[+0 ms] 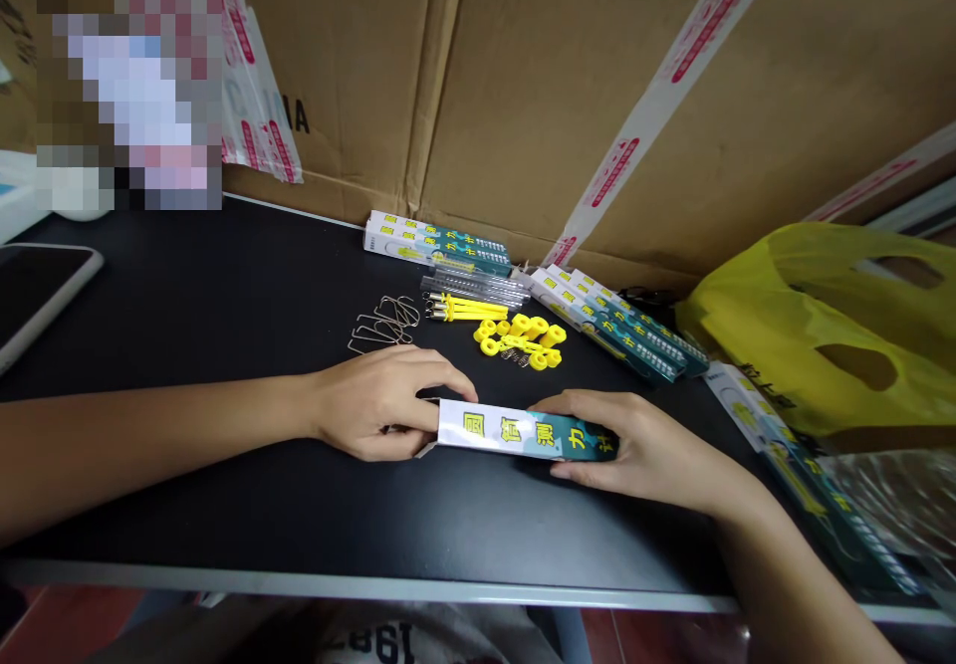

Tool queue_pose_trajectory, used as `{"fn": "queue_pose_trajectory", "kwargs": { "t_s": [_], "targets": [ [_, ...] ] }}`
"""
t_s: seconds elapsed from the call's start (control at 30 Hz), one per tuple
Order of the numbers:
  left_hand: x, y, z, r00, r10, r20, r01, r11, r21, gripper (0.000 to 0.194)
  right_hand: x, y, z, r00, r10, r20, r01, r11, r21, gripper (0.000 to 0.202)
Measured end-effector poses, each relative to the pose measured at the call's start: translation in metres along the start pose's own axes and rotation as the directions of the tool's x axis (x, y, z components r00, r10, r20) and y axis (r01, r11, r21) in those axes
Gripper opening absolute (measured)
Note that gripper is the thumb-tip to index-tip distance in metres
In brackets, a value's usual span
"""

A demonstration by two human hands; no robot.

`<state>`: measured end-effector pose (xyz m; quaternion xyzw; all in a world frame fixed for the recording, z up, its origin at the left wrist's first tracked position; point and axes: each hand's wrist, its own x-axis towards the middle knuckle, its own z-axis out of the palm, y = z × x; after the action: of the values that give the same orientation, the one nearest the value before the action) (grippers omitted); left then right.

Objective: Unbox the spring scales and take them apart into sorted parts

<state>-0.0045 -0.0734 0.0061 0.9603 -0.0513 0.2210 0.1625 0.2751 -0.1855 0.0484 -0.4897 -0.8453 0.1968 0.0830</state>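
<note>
A narrow white and teal box [523, 432] with yellow lettering lies across the middle, near the front of the black table. My right hand [623, 445] is wrapped round its teal right end. At the box's open left end is my left hand [388, 405], its fingers bent against the opening and partly hidden by the box. Behind the hands lie bent metal hooks [384, 326], clear tubes [478, 286], yellow rods [470, 309] with metal ends, small yellow plastic parts [534, 331] and thin springs [515, 356].
Similar boxes lie at the back [437, 244], at the back right [608, 321] and along the right [807, 475]. A yellow plastic bag [822, 296] rests at the right. A phone [45, 291] lies far left. Taped cardboard [560, 77] stands behind the black table [261, 505].
</note>
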Motion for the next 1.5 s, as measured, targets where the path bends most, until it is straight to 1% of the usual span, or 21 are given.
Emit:
{"fn": "queue_pose_trajectory", "kwargs": {
  "t_s": [0.17, 0.23, 0.3, 0.33, 0.37, 0.43, 0.5, 0.6, 0.67, 0.73, 0.77, 0.87, 0.93, 1.0, 1.1, 1.17, 1.23, 1.3, 1.37, 1.43, 1.5],
  "targets": [
    [0.002, 0.000, 0.000, 1.000, -0.029, 0.011, 0.029, 1.000, -0.010, 0.024, -0.005, 0.002, -0.009, 0.988, 0.140, 0.068, -0.133, 0.986, -0.097, 0.031],
    [0.003, 0.000, 0.000, 0.999, -0.039, 0.009, 0.039, 0.999, -0.023, 0.024, -0.011, 0.004, -0.014, 0.983, 0.159, 0.093, -0.146, 0.980, -0.138, 0.036],
    [0.003, -0.001, 0.001, 0.998, -0.064, -0.016, 0.064, 0.997, -0.050, 0.025, -0.020, 0.007, -0.021, 0.987, 0.134, 0.088, -0.120, 0.981, -0.150, 0.049],
    [0.002, -0.001, 0.002, 0.996, -0.082, -0.039, 0.080, 0.995, -0.066, 0.026, -0.025, 0.009, -0.026, 0.992, 0.108, 0.067, -0.098, 0.985, -0.142, 0.054],
    [0.002, -0.002, 0.002, 0.992, -0.103, -0.068, 0.097, 0.992, -0.079, 0.027, -0.030, 0.012, -0.031, 0.997, 0.078, 0.023, -0.074, 0.990, -0.122, 0.052],
    [0.001, -0.003, 0.002, 0.983, -0.141, -0.121, 0.130, 0.987, -0.099, 0.029, -0.039, 0.016, -0.042, 0.995, 0.004, -0.105, -0.010, 0.998, -0.058, 0.040],
    [0.000, -0.005, 0.003, 0.974, -0.174, -0.143, 0.157, 0.980, -0.124, 0.030, -0.046, 0.020, -0.052, 0.971, -0.035, -0.236, 0.040, 0.999, 0.017, 0.030],
    [-0.001, -0.007, 0.002, 0.960, -0.233, -0.158, 0.205, 0.963, -0.178, 0.030, -0.049, 0.024, -0.057, 0.908, -0.009, -0.419, 0.109, 0.970, 0.216, 0.025],
    [0.000, -0.008, 0.002, 0.943, -0.274, -0.188, 0.229, 0.946, -0.230, 0.027, -0.044, 0.026, -0.051, 0.825, 0.061, -0.561, 0.178, 0.916, 0.360, 0.028],
    [0.001, -0.010, 0.002, 0.920, -0.340, -0.197, 0.259, 0.902, -0.347, 0.024, -0.035, 0.025, -0.040, 0.741, 0.163, -0.652, 0.201, 0.872, 0.447, 0.038],
    [0.002, -0.010, 0.003, 0.906, -0.382, -0.185, 0.276, 0.861, -0.427, 0.023, -0.029, 0.024, -0.033, 0.716, 0.230, -0.659, 0.172, 0.857, 0.486, 0.043],
    [0.004, -0.010, 0.004, 0.864, -0.490, -0.116, 0.313, 0.703, -0.638, 0.026, -0.016, 0.019, -0.018, 0.695, 0.326, -0.641, 0.112, 0.832, 0.544, 0.052],
    [0.006, -0.009, 0.004, 0.850, -0.517, -0.104, 0.312, 0.651, -0.692, 0.030, -0.012, 0.017, -0.013, 0.680, 0.319, -0.660, 0.098, 0.852, 0.513, 0.055],
    [0.006, -0.007, 0.005, 0.840, -0.533, -0.102, 0.318, 0.635, -0.704, 0.031, -0.011, 0.016, -0.011, 0.664, 0.283, -0.692, 0.103, 0.882, 0.460, 0.055],
    [0.006, -0.006, 0.007, 0.806, -0.584, -0.096, 0.353, 0.604, -0.715, 0.031, -0.009, 0.016, -0.009, 0.649, 0.256, -0.716, 0.182, 0.862, 0.473, 0.048],
    [0.005, -0.007, 0.009, 0.755, -0.644, -0.119, 0.372, 0.571, -0.732, 0.028, -0.007, 0.015, -0.009, 0.628, 0.281, -0.726, 0.298, 0.775, 0.558, 0.039],
    [0.005, -0.009, 0.010, 0.697, -0.696, -0.173, 0.372, 0.558, -0.742, 0.020, -0.003, 0.013, -0.009, 0.590, 0.349, -0.728, 0.397, 0.660, 0.638, 0.039],
    [0.004, -0.009, 0.009, 0.663, -0.710, -0.236, 0.347, 0.571, -0.744, 0.013, -0.001, 0.012, -0.012, 0.541, 0.431, -0.722, 0.449, 0.578, 0.682, 0.042],
    [0.004, -0.009, 0.007, 0.660, -0.702, -0.267, 0.300, 0.572, -0.763, 0.012, -0.001, 0.012, -0.017, 0.481, 0.489, -0.728, 0.478, 0.550, 0.685, 0.040],
    [0.004, -0.007, 0.005, 0.654, -0.705, -0.275, 0.244, 0.540, -0.805, 0.016, -0.002, 0.016, -0.023, 0.421, 0.512, -0.749, 0.509, 0.549, 0.662, 0.037],
    [0.003, -0.006, 0.004, 0.656, -0.712, -0.251, 0.225, 0.502, -0.835, 0.021, -0.003, 0.021, -0.027, 0.386, 0.527, -0.757, 0.526, 0.548, 0.650, 0.034]
  ]
}}
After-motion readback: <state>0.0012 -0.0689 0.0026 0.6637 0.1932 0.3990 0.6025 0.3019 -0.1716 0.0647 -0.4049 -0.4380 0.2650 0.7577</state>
